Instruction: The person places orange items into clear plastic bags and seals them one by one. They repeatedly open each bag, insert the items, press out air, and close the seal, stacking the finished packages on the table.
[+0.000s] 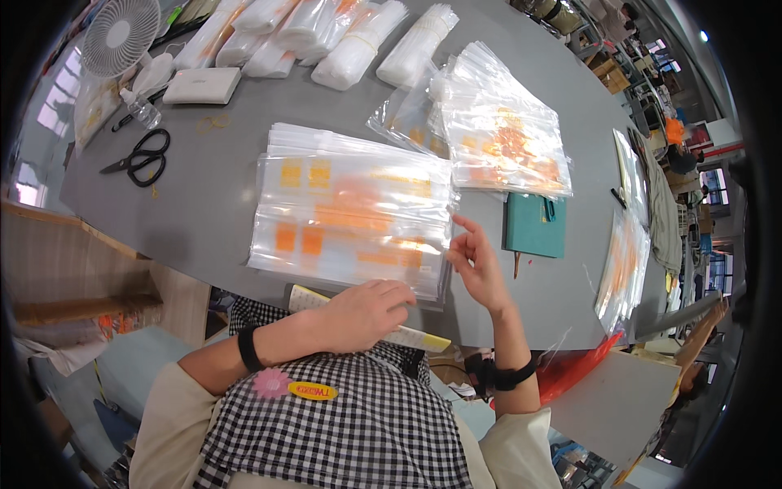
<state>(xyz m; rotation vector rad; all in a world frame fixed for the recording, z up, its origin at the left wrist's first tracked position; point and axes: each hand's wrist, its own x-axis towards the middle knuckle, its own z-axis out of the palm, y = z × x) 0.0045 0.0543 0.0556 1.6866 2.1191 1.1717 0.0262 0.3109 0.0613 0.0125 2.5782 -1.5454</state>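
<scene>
A stack of clear plastic bags with orange print (351,208) lies flat on the grey table before me. My left hand (369,312) is at the stack's near edge, palm down with fingers bent. Its fingertips are partly hidden, so I cannot tell whether they grip anything. Under that hand runs a white and yellow strip bearing marks (421,338), partly covered by it. Beside the stack's right edge, my right hand (475,263) is raised with the index finger extended and nothing held. A second, fanned pile of printed bags (504,134) lies beyond, to the right.
Rubber-banded bag rolls (354,52) line the back of the grey table (208,202). At left are black-handled scissors (143,160), a spray bottle (142,110), a white box (201,85) and a fan (119,36). A green notebook (534,229) and more bags (623,269) lie right.
</scene>
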